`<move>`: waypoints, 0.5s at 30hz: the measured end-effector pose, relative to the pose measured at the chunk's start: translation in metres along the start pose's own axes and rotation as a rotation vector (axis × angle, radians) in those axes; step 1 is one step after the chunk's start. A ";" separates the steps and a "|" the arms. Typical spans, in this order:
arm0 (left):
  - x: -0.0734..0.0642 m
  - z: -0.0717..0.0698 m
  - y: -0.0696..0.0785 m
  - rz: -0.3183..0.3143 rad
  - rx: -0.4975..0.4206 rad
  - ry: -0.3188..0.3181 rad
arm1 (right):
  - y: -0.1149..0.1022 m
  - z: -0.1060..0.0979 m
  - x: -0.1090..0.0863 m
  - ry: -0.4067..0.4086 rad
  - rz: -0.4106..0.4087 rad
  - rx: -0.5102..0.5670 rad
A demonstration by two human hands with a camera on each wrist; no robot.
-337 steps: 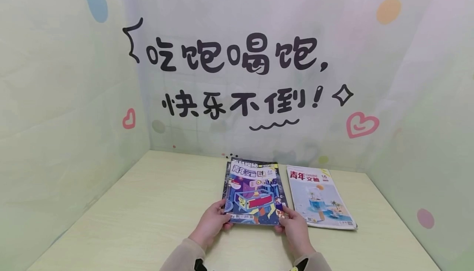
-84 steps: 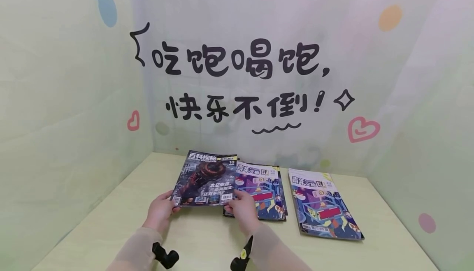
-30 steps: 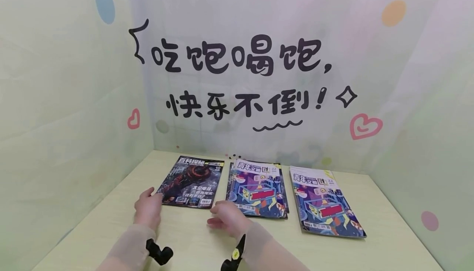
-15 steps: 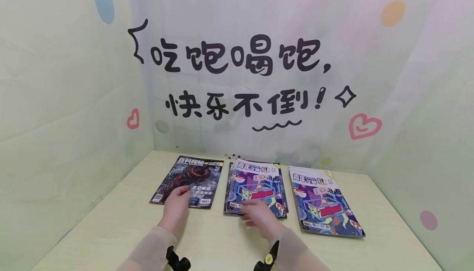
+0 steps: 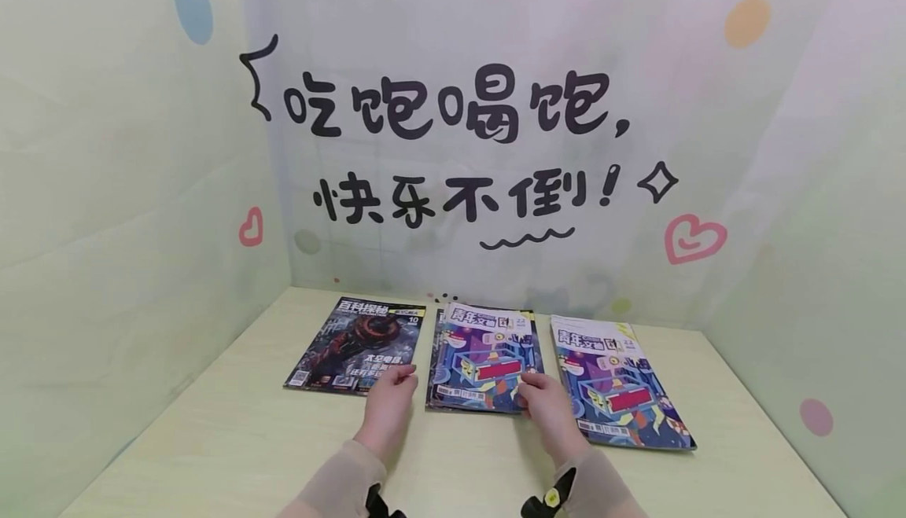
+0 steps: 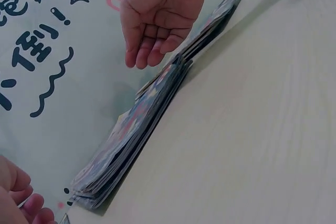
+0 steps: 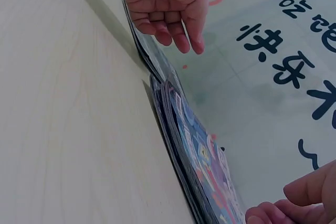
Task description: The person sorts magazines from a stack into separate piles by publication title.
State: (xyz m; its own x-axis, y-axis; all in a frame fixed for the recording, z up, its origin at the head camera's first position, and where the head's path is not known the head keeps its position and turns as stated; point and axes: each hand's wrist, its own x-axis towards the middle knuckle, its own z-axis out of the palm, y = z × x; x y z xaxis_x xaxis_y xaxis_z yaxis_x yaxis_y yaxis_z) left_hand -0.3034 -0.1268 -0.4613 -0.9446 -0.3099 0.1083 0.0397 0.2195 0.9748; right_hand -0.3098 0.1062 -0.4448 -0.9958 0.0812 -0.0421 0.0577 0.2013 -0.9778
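A magazine stack point(image 5: 484, 357) with a purple-and-blue cover on top lies mid-table, slightly uneven, darker magazines beneath it. My right hand point(image 5: 550, 416) is at its lower right edge; in the left wrist view that right hand point(image 6: 165, 11) hovers above the stacks with loosely bent fingers. On the other side, my left hand point(image 5: 388, 408) is in the gap beside a dark-covered magazine point(image 5: 354, 345), overlapping its near right corner in the head view. The right wrist view shows the left hand point(image 7: 168, 9) with relaxed fingers and nothing in it.
To the right lies another magazine pile point(image 5: 623, 400) with the same purple cover on top. All of it rests on a pale wooden table point(image 5: 233, 431). Fabric walls with printed lettering point(image 5: 460, 148) stand behind and at both sides.
The dark magazine, held earlier, was laid down and let go at the left. Both hands then moved right to the middle stack. Another purple-covered magazine has come onto the right pile.
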 end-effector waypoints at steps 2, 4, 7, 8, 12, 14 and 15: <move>-0.004 0.007 0.000 0.000 0.013 0.006 | 0.006 -0.004 0.001 0.054 -0.019 -0.035; -0.008 0.013 0.000 -0.004 0.032 0.006 | 0.012 -0.007 0.001 0.117 -0.056 -0.105; -0.012 0.018 -0.003 0.000 0.061 0.003 | 0.022 -0.007 0.002 0.205 -0.118 -0.213; -0.012 0.019 -0.005 0.003 0.073 0.000 | 0.025 -0.007 0.001 0.231 -0.140 -0.241; -0.014 0.021 -0.009 0.028 0.136 -0.007 | 0.033 -0.006 0.000 0.257 -0.162 -0.303; -0.014 0.022 -0.012 0.042 0.174 -0.010 | 0.036 -0.005 -0.001 0.239 -0.150 -0.330; -0.014 0.023 -0.013 0.050 0.190 -0.011 | 0.037 -0.005 -0.001 0.225 -0.139 -0.338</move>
State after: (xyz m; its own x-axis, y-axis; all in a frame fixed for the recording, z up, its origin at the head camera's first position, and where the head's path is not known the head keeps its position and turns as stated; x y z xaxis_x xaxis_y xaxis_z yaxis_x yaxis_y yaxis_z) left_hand -0.2985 -0.1046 -0.4802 -0.9464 -0.2846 0.1525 0.0253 0.4055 0.9138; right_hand -0.3065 0.1184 -0.4800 -0.9575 0.2343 0.1684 -0.0189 0.5312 -0.8470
